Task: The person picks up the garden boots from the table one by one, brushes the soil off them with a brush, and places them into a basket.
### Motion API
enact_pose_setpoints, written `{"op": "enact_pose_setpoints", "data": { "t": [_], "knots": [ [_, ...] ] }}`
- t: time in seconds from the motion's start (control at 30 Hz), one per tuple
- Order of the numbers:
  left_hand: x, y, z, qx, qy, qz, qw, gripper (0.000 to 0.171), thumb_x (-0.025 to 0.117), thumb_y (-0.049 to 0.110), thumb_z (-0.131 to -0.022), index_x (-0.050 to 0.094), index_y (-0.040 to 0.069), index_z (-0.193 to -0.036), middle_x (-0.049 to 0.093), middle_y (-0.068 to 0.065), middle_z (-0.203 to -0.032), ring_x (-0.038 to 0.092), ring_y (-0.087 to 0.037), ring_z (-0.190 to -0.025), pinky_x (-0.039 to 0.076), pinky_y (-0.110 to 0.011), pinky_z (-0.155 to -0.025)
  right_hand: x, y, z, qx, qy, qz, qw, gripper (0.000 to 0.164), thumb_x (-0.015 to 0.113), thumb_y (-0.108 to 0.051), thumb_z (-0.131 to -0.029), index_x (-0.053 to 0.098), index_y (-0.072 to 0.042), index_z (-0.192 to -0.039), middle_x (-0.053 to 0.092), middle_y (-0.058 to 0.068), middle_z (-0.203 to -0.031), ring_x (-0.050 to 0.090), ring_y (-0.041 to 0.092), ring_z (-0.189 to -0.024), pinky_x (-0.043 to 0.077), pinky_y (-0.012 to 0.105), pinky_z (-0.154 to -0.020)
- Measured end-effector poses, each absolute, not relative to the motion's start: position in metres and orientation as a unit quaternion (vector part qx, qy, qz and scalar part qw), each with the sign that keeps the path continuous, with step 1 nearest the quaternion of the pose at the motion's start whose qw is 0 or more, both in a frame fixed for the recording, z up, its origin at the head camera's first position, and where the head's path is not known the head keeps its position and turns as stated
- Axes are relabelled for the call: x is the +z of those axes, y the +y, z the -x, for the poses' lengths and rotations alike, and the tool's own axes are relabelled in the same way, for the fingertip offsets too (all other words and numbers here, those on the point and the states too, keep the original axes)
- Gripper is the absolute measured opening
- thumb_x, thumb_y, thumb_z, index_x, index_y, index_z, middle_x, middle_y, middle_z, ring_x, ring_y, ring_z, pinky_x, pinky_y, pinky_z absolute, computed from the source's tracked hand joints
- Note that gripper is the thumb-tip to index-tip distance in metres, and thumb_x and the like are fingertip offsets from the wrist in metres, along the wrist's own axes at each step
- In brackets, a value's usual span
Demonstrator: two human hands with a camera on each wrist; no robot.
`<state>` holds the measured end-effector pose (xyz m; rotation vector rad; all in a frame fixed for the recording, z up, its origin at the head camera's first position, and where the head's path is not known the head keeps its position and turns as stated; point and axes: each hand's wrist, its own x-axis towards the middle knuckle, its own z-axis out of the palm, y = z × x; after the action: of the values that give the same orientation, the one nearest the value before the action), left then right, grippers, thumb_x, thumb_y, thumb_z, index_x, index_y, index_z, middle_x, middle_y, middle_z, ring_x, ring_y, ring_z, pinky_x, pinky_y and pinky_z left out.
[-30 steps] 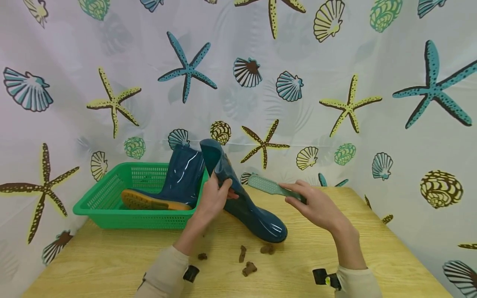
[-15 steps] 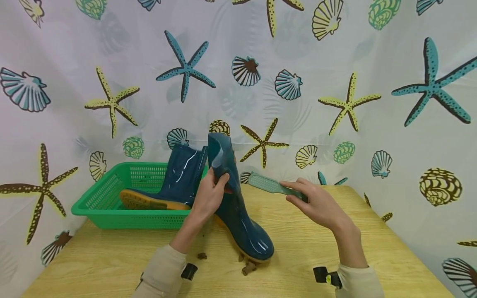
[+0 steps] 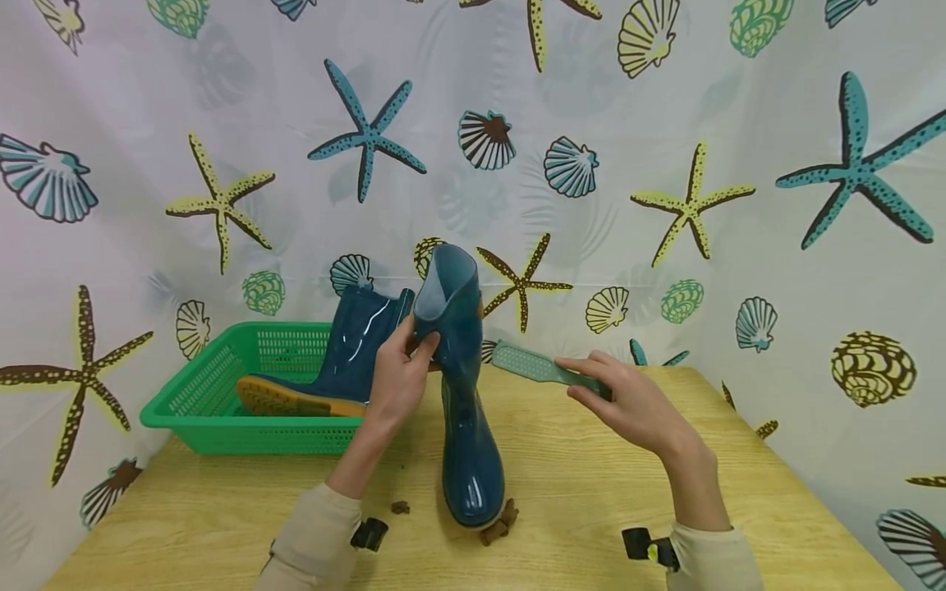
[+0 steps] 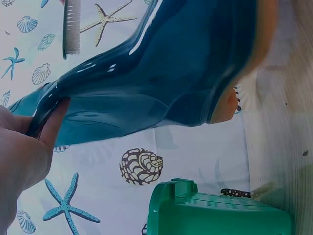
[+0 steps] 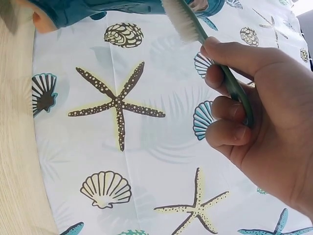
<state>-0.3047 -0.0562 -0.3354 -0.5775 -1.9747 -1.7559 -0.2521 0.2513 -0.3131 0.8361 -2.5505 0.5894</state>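
A glossy blue rubber boot (image 3: 473,460) with an orange sole hangs in front of me, toe pointing down and toward me. My left hand (image 3: 399,373) pinches the edge of its shaft between thumb and fingers, as the left wrist view also shows for this boot (image 4: 161,73). Whether the toe touches the table cannot be told. In my right hand (image 3: 628,402) is a green scrub brush (image 3: 528,362), held by its handle to the right of the boot. White bristles (image 5: 182,19) show on the brush in the right wrist view, apart from the boot.
A green perforated basket (image 3: 259,435) stands at the left on the wooden table (image 3: 606,492), with a second blue boot (image 3: 355,345) lying in it, orange sole toward me. Brown clumps (image 3: 500,523) lie by the held boot's toe. A patterned curtain (image 3: 591,271) rises behind.
The held boot has swung from slanting rightward to pointing toward me, its toe moving left and nearer; its opening has tipped rightward and up. The right hand and brush have hardly moved.
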Motion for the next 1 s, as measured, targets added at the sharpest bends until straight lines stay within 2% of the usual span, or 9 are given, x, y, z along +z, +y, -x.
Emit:
{"op": "enact_pose_setpoints", "data": {
  "t": [0.1,0.23,0.5,0.63,0.77,0.9,1.0],
  "knots": [
    [-0.336,-0.057,0.305,-0.624,-0.715,0.205,0.238,0.036,0.056,0.016,-0.103,0.056,0.014,-0.139,0.064,-0.013,-0.128,0.069,-0.03,-0.109,0.061,-0.032,-0.072,-0.313,0.251,0.252,0.213,-0.908,-0.301,0.196,0.037,0.063,-0.02,-0.099,0.062,-0.016,-0.135,0.054,-0.008,-0.088,0.038,0.002,-0.065,0.038,0.025,-0.063],
    [-0.336,-0.057,0.305,-0.609,-0.722,0.215,0.247,0.034,0.059,0.015,-0.101,0.059,0.016,-0.135,0.068,-0.013,-0.121,0.071,-0.028,-0.102,0.061,-0.032,-0.072,-0.314,0.252,0.252,0.215,-0.906,-0.306,0.196,0.036,0.063,-0.02,-0.099,0.063,-0.016,-0.135,0.053,-0.009,-0.087,0.038,0.002,-0.064,0.038,0.024,-0.063],
    [-0.334,-0.051,0.301,-0.6,-0.717,0.235,0.266,0.031,0.059,0.009,-0.1,0.063,0.012,-0.13,0.068,-0.013,-0.119,0.071,-0.028,-0.103,0.061,-0.037,-0.074,-0.311,0.259,0.248,0.227,-0.899,-0.314,0.204,0.036,0.065,-0.016,-0.098,0.064,-0.017,-0.133,0.053,-0.009,-0.09,0.038,0.002,-0.065,0.038,0.023,-0.063],
    [-0.334,-0.045,0.301,-0.588,-0.709,0.253,0.297,0.024,0.061,0.006,-0.098,0.067,0.006,-0.121,0.069,-0.015,-0.114,0.07,-0.029,-0.108,0.059,-0.043,-0.084,-0.308,0.261,0.246,0.218,-0.896,-0.32,0.219,0.035,0.067,-0.014,-0.096,0.066,-0.016,-0.131,0.054,-0.009,-0.09,0.038,0.0,-0.063,0.039,0.023,-0.062],
    [-0.337,-0.042,0.305,-0.572,-0.705,0.261,0.33,0.016,0.061,0.005,-0.097,0.07,0.004,-0.111,0.071,-0.015,-0.106,0.07,-0.027,-0.107,0.057,-0.045,-0.09,-0.308,0.261,0.245,0.214,-0.893,-0.328,0.224,0.036,0.069,-0.013,-0.094,0.067,-0.017,-0.13,0.055,-0.011,-0.091,0.039,0.0,-0.063,0.04,0.023,-0.062],
    [-0.338,-0.042,0.306,-0.568,-0.696,0.259,0.354,0.015,0.057,-0.001,-0.099,0.07,0.001,-0.106,0.072,-0.015,-0.101,0.07,-0.027,-0.104,0.057,-0.042,-0.086,-0.308,0.262,0.245,0.221,-0.89,-0.337,0.211,0.036,0.068,-0.015,-0.095,0.066,-0.019,-0.13,0.059,-0.011,-0.095,0.041,0.0,-0.065,0.041,0.023,-0.062],
    [-0.338,-0.042,0.306,-0.574,-0.678,0.269,0.371,0.017,0.053,-0.004,-0.1,0.069,0.0,-0.104,0.071,-0.016,-0.099,0.07,-0.025,-0.098,0.056,-0.034,-0.082,-0.305,0.263,0.243,0.236,-0.892,-0.338,0.184,0.037,0.068,-0.017,-0.096,0.065,-0.021,-0.132,0.061,-0.011,-0.099,0.043,0.001,-0.067,0.042,0.023,-0.063]
  ]
}}
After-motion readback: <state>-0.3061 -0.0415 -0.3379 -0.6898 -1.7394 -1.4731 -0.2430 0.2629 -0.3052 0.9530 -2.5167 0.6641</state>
